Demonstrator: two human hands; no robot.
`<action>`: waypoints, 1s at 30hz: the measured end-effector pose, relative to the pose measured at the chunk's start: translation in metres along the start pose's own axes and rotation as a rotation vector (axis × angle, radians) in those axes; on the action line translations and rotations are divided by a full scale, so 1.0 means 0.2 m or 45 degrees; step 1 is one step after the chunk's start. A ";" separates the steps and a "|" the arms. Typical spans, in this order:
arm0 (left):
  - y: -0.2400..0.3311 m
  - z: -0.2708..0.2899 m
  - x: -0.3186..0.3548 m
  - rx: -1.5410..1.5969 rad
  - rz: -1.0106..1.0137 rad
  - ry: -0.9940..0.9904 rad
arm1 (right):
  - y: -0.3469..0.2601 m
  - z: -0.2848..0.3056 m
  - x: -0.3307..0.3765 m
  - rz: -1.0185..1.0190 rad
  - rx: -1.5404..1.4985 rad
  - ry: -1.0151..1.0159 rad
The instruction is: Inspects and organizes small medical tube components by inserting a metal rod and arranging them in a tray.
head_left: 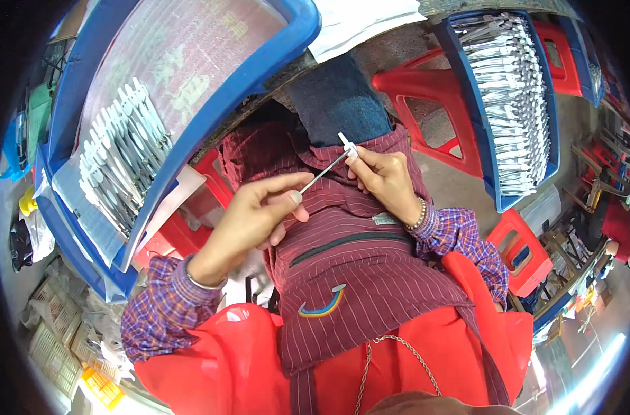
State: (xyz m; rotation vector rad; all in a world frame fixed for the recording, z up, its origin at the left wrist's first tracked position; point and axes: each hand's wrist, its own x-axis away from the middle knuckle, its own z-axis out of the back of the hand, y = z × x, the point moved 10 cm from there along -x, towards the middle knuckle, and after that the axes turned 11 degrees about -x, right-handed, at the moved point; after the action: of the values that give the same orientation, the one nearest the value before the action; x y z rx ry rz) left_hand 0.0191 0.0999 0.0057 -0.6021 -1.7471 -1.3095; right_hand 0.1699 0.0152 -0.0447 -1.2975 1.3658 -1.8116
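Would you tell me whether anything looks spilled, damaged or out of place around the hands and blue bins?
Nothing clearly stands out: the thin rod between the left hand and right hand looks straight, and pale pieces lie grouped inside the left bin and right bin. Small damage is hard to see.

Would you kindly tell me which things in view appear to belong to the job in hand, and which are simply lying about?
Likely in use:
slim rod, in left hand
white piece, in right hand
slim pieces in left blue tray
similar pieces in right blue tray

Probably just about:
white sheet at top
yellow basket, lower left
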 end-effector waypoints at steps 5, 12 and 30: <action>-0.08 -0.07 0.00 0.389 0.395 -0.138 | 0.00 -0.01 -0.01 0.077 0.094 -0.010; 0.06 0.02 -0.05 -0.422 -0.138 0.137 | -0.04 -0.01 -0.01 0.248 0.258 0.033; 0.26 -0.01 0.03 -1.050 -0.499 0.367 | -0.11 0.05 0.01 0.370 0.106 0.086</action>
State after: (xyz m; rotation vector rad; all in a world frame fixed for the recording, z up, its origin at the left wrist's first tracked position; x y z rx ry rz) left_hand 0.0587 0.1145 0.0382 -0.4769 -1.0697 -2.2940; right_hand 0.1815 0.0164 -0.0236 -0.9481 1.4160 -1.7045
